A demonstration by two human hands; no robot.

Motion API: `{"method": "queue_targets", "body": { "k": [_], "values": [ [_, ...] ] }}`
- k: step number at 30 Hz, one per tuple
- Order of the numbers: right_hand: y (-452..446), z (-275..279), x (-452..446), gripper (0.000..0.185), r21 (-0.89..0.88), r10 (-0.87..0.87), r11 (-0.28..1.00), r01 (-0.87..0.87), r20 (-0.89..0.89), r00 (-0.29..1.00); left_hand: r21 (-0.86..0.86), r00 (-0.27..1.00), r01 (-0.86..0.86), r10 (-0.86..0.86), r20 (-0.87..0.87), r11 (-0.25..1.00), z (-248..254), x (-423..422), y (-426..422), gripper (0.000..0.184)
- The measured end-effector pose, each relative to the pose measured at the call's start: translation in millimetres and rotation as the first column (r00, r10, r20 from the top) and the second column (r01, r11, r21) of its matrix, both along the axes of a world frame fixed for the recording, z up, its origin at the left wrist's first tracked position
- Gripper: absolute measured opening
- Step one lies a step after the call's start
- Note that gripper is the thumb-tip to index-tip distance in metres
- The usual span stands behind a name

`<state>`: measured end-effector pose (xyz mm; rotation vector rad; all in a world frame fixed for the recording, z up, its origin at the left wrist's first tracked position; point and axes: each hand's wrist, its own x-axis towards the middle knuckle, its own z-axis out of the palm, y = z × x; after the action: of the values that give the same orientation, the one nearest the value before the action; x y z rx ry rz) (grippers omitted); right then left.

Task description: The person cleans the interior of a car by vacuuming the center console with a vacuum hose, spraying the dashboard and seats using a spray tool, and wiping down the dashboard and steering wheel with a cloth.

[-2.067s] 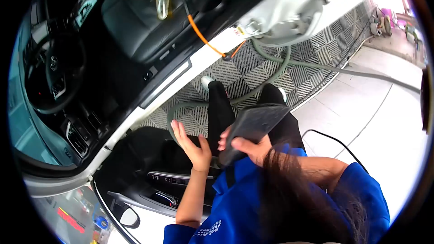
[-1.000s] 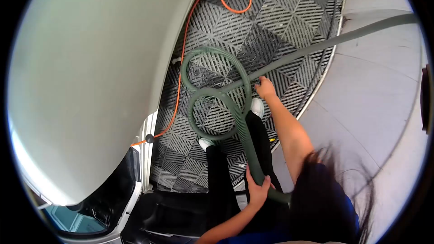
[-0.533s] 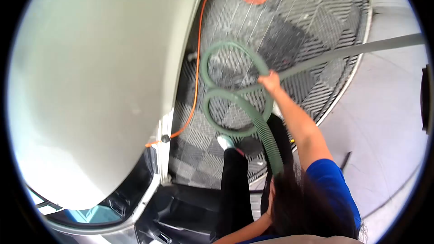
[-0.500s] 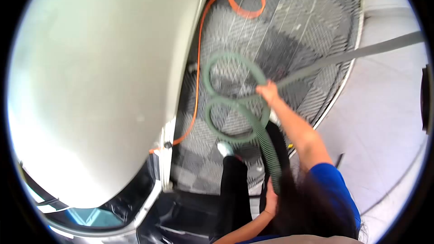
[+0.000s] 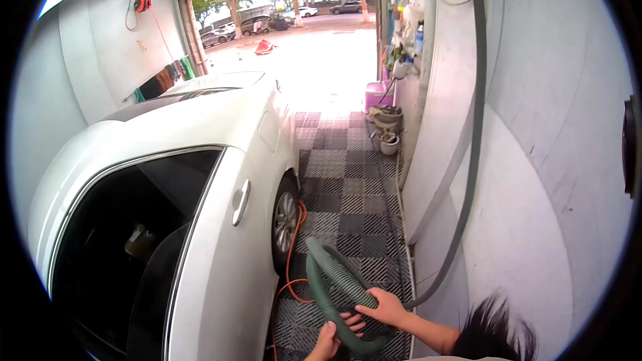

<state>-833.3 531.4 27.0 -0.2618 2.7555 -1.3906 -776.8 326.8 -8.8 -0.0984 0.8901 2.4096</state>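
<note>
A green ribbed hose [image 5: 324, 294] is bent into a loop in front of me at the bottom of the head view. My right hand [image 5: 384, 309] is closed around its upper run, thumb pointing left. Lower down, my left hand [image 5: 329, 339] wraps the near side of the loop, its fingers showing past the hose. A grey stretch of hose [image 5: 477, 113] hangs along the right wall and curves down toward my right hand. Where the two stretches meet is hidden behind my hand and forearm.
A white car [image 5: 221, 247] stands close on my left, door shut. An orange hose [image 5: 289, 274] lies on the checkered floor [image 5: 358, 207] by its wheel [image 5: 285, 220]. Along the right wall are buckets [image 5: 388, 119] and a pink container [image 5: 376, 95]. A red reel [image 5: 142, 2] hangs on the far left wall.
My view has swung up from the floor to the car's side and the open doorway. My hands have come closer together on the hose, which is now gathered in a smaller loop.
</note>
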Motion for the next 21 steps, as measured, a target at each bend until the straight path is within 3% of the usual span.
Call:
{"method": "queue_targets", "body": {
  "k": [1, 4, 5, 6, 8, 9, 11, 12, 14, 16, 18, 19, 20, 21],
  "values": [
    [2, 33, -4, 0.047, -0.039, 0.070, 0.997, -0.070, -0.014, 0.997, -0.030, 0.995, -0.006, 0.003, -0.096, 1.000, 41, -24, 7, 0.068],
    [4, 106, -25, 0.048, -0.016, -0.151, 0.988, 0.151, 0.022, 0.988, -0.250, 0.876, -0.003, -0.118, -0.467, 0.968, 18, -100, 21, 0.083],
    [5, 116, -41, 0.047, 0.027, -0.085, 0.996, 0.089, -0.134, 0.987, -0.156, 0.934, -0.027, -0.031, -0.357, 0.987, 56, -114, 37, 0.083],
    [12, 125, -61, 0.046, 0.085, -0.032, 0.995, 0.059, -0.291, 0.956, 0.109, 0.981, 0.006, 0.015, -0.192, 0.994, 89, -137, 47, 0.082],
    [23, 157, -101, 0.043, 0.328, 0.201, 0.942, -0.067, -0.394, 0.897, 0.490, 0.963, 0.159, -0.026, -0.267, 0.857, 99, -204, 53, 0.077],
    [31, 176, -122, 0.039, 0.422, 0.279, 0.899, -0.115, -0.351, 0.894, 0.481, 0.942, 0.209, -0.044, -0.331, 0.852, 131, -227, 51, 0.078],
    [67, 233, -172, 0.034, 0.521, 0.334, 0.850, -0.080, -0.414, 0.847, 0.572, 0.951, 0.224, -0.048, -0.306, 0.789, 143, -285, 59, 0.079],
    [81, 278, -197, 0.035, 0.483, 0.241, 0.868, 0.111, -0.606, 0.758, 0.628, 0.959, 0.204, -0.024, -0.283, 0.751, 151, -310, 63, 0.080],
    [127, 372, -242, 0.037, 0.428, 0.110, 0.697, 0.575, -0.857, 0.504, 0.589, 0.942, 0.256, -0.061, -0.330, 0.766, 153, -368, 61, 0.076],
    [182, 463, -279, 0.044, 0.192, 0.073, 0.523, 0.830, -0.981, 0.181, 0.516, 0.929, 0.285, -0.101, -0.356, 0.808, 162, -416, 57, 0.072],
    [257, 545, -305, 0.044, -0.013, 0.170, 0.285, 0.959, -0.983, -0.064, 0.470, 0.985, 0.155, -0.104, -0.135, 0.869, 178, -459, 69, 0.077],
    [286, 575, -316, 0.047, -0.077, 0.212, 0.077, 0.994, -0.973, -0.092, 0.383, 0.993, 0.118, -0.120, -0.018, 0.916, 194, -478, 73, 0.067],
    [307, 603, -323, 0.051, -0.084, 0.242, -0.062, 0.995, -0.968, -0.066, 0.374, 0.991, 0.132, -0.134, -0.021, 0.918, 185, -512, 86, 0.067],
    [331, 623, -331, 0.052, -0.078, 0.248, -0.196, 0.978, -0.968, -0.027, 0.505, 0.993, 0.117, -0.083, -0.088, 0.855, 166, -550, 103, 0.073]
  ]
}}
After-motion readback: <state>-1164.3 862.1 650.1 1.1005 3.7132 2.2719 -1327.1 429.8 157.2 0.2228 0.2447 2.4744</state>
